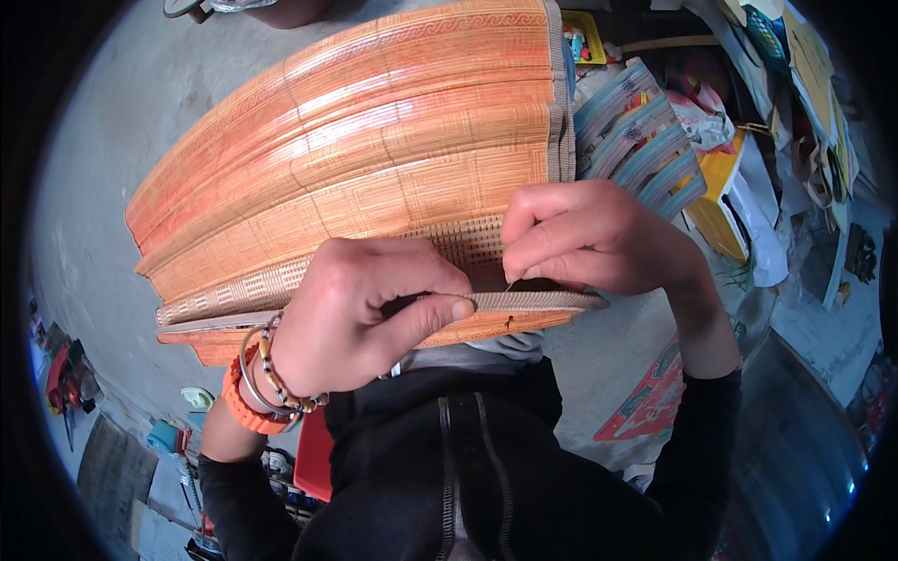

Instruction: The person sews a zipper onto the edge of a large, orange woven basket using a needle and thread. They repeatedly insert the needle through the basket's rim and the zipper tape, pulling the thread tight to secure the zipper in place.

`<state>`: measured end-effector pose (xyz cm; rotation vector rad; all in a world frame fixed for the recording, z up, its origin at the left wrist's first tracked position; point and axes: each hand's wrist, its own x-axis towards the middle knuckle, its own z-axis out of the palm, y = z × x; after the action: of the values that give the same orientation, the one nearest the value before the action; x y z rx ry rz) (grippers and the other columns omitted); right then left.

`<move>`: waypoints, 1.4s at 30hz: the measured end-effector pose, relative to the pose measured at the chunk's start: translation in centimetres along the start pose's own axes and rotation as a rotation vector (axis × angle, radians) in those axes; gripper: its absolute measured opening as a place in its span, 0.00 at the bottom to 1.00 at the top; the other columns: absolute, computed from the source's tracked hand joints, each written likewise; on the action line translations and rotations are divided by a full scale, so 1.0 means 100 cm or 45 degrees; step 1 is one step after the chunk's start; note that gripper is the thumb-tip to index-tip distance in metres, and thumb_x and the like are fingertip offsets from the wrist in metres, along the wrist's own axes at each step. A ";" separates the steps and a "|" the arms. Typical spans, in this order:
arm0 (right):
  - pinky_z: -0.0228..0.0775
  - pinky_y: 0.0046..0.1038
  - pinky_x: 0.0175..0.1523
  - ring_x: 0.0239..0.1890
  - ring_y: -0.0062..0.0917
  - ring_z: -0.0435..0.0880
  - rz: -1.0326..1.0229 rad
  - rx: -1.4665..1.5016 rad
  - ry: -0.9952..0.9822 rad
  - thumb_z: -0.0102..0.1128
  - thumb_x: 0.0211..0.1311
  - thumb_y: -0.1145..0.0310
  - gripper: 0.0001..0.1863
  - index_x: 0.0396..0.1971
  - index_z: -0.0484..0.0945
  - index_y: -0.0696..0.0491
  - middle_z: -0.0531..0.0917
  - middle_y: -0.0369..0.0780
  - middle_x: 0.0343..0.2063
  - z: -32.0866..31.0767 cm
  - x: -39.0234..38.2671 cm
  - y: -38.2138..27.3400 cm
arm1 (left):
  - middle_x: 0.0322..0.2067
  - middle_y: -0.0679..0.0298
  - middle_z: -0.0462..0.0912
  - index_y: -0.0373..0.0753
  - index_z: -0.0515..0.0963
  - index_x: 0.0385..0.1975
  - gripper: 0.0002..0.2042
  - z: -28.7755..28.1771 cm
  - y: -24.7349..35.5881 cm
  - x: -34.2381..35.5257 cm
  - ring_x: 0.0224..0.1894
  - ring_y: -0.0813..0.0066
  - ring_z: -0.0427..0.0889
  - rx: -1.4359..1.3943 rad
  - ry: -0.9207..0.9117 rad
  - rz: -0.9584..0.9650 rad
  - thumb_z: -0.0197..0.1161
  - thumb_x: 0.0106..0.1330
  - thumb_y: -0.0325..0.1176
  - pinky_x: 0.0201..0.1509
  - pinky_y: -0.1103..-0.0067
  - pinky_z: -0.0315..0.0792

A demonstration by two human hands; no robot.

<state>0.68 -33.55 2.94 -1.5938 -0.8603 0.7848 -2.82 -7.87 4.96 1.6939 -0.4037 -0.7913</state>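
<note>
We've L grip (351,304) pinching mat edging (533,301), axis running left–right; R grip (599,238), nearer right end, pinches thin needle (508,286), tip by edging's far rim.

Head cam, L of a pair, wide fisheye, dark at corners. Looks down from above wearer's chest, pic upright, close range to hands. L hand (351,313) just L of ctr, R hand (599,234) R of ctr. Black top (383,467) below hands, woven mat (412,131) mostly beyond, floor (103,206) far L of L hand.
</note>
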 end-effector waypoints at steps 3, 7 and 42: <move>0.71 0.25 0.36 0.33 0.26 0.80 -0.007 0.059 -0.008 0.63 0.53 0.81 0.07 0.33 0.82 0.58 0.80 0.40 0.32 0.001 0.001 0.003 | 0.24 0.59 0.81 0.29 0.80 0.28 0.06 0.000 -0.009 0.004 0.24 0.73 0.79 -0.021 -0.009 0.102 0.67 0.60 0.27 0.29 0.79 0.71; 0.71 0.25 0.40 0.35 0.26 0.80 0.053 0.160 -0.034 0.59 0.59 0.78 0.05 0.34 0.82 0.61 0.80 0.41 0.33 0.004 0.000 0.006 | 0.24 0.60 0.81 0.30 0.81 0.29 0.06 0.001 -0.013 0.006 0.25 0.72 0.79 -0.074 -0.007 0.096 0.67 0.60 0.27 0.31 0.80 0.71; 0.77 0.17 0.39 0.33 0.16 0.82 0.662 0.555 0.339 0.62 0.58 0.80 0.11 0.41 0.77 0.62 0.83 0.39 0.29 0.013 0.014 -0.015 | 0.26 0.69 0.81 0.31 0.82 0.34 0.07 -0.006 -0.030 0.021 0.28 0.87 0.74 -0.447 -0.121 -0.218 0.68 0.61 0.28 0.33 0.87 0.68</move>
<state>0.14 -31.49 4.09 -1.4879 -0.0596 1.0105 -1.32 -7.94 1.54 1.3767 -0.1720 -1.0082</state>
